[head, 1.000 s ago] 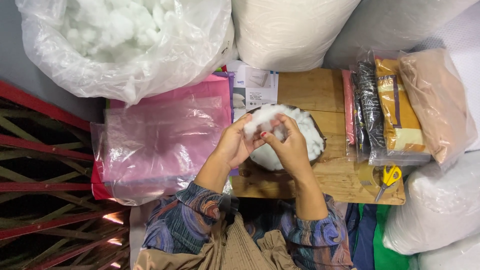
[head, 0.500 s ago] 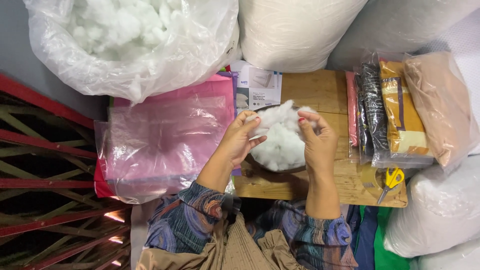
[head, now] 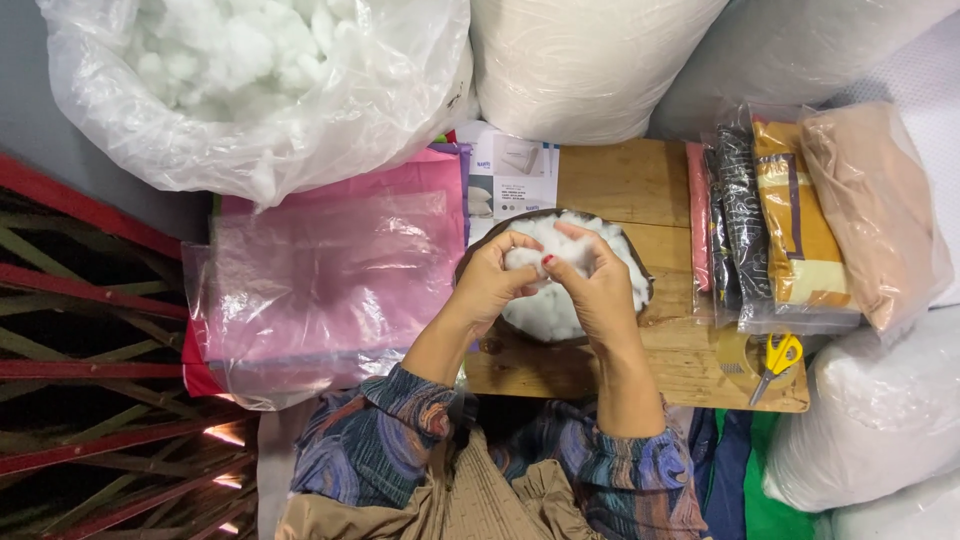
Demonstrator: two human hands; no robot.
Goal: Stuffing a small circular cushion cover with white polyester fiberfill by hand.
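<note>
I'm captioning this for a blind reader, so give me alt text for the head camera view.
Two hands, left hand and right hand, pinch a clump of white fluffy stuffing over a dark round bowl of the same stuffing on a wooden board. Yellow-handled scissors lie to the right.

A: What occupies the frame's centre?
B: A wooden table [head: 620, 180], evenly lit.
A: And the left edge?
B: Red and green slats [head: 90, 330] below a grey floor [head: 25, 120], upper left.

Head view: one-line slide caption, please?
Both hands, left hand and right hand, pinch white stuffing over a dark bowl on a wooden board.
</note>
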